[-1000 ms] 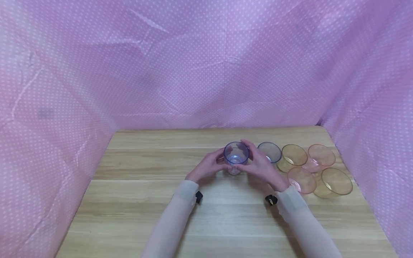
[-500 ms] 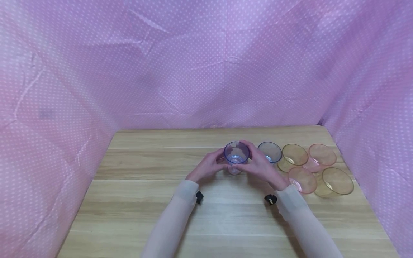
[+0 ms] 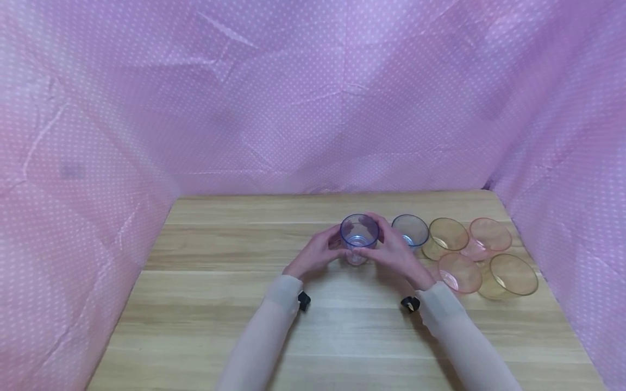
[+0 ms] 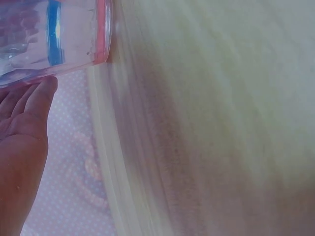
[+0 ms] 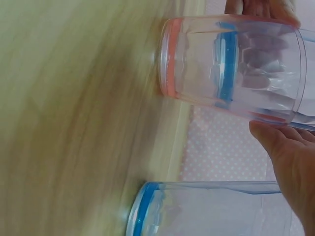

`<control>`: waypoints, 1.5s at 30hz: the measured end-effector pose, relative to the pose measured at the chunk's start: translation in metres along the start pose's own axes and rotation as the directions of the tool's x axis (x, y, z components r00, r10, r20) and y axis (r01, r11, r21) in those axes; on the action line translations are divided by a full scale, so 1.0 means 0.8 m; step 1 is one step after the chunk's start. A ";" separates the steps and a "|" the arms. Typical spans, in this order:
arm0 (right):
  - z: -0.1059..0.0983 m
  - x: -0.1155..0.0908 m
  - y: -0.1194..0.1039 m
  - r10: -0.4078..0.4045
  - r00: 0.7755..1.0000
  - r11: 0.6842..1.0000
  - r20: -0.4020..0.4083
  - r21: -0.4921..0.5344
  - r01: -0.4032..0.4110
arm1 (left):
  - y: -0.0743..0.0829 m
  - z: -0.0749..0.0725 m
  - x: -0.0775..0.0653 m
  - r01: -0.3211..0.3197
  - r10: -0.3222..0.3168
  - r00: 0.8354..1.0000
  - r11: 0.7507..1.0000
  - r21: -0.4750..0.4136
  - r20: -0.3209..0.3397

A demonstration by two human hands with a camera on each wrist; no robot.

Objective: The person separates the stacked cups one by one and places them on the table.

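Observation:
A clear blue-rimmed cup [image 3: 359, 240] sits nested inside a clear pink-based cup [image 5: 197, 61], upright, with the pink base right at the tabletop. Through the pink wall in the right wrist view, the blue band [image 5: 227, 64] of the inner cup's base shows partway up. My left hand [image 3: 317, 253] grips the nested pair from the left, and my right hand [image 3: 397, 254] holds it from the right. Both thumbs meet near the front of the pair; other fingers wrap behind it. Nearest to my right hand stands another blue cup [image 3: 411, 231].
Further right on the wooden table [image 3: 205, 304] stand a yellow cup [image 3: 447, 236] and a pink cup [image 3: 490, 236], with a second pink cup [image 3: 459, 274] and a second yellow cup [image 3: 512, 277] in front. Pink dotted cloth [image 3: 274, 108] hangs behind and at both sides.

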State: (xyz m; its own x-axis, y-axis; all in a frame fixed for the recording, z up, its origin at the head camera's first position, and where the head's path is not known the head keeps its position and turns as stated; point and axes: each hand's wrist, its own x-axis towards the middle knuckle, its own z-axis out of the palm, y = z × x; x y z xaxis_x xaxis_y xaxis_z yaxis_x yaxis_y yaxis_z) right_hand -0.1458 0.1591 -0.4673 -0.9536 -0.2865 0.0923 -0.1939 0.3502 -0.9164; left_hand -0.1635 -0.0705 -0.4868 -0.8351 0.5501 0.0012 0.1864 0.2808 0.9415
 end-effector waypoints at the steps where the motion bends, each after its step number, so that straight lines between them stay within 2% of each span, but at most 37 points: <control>1: 0.000 0.000 0.001 0.001 1.000 1.000 0.000 0.009 -0.001 | -0.001 0.001 0.000 0.002 -0.002 1.000 1.000 0.006 -0.002; 15: 0.001 -0.004 0.003 -0.007 1.000 0.992 -0.009 0.125 0.008 | 0.000 0.006 -0.002 0.014 -0.013 0.999 0.999 0.030 -0.033; 23: 0.001 -0.003 0.003 0.011 1.000 0.994 0.007 0.110 -0.011 | 0.007 0.001 -0.004 0.028 -0.026 0.999 0.995 0.101 -0.022; 27: 0.003 -0.005 0.005 -0.008 1.000 0.998 -0.015 0.059 0.009 | 0.006 0.001 -0.005 0.019 -0.018 1.000 0.994 0.106 -0.015; 31: 0.005 -0.007 0.005 -0.053 0.998 0.998 -0.045 0.019 0.054 | 0.004 0.002 -0.005 0.005 -0.005 1.000 0.996 0.085 -0.007; 38: 0.006 -0.008 -0.001 -0.134 0.988 0.990 -0.083 0.034 0.137 | 0.003 0.002 -0.005 0.009 -0.008 1.000 0.999 -0.042 0.024; 41: 0.005 -0.008 -0.005 -0.157 0.983 0.986 -0.098 0.045 0.162 | 0.003 0.002 -0.006 0.004 -0.003 1.000 0.999 -0.046 0.020; 45: 0.002 -0.011 -0.012 -0.144 0.983 0.987 -0.111 0.054 0.151 | 0.004 0.002 -0.006 0.007 -0.007 1.000 0.999 -0.036 0.020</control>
State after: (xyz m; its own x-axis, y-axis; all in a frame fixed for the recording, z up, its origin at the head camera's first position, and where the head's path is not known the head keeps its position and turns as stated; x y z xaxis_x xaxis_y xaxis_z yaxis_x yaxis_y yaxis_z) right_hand -0.1355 0.1565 -0.4601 -0.9354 -0.2333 0.2658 -0.3225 0.2542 -0.9118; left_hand -0.1581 -0.0709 -0.4842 -0.8257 0.5639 -0.0118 0.1616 0.2565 0.9529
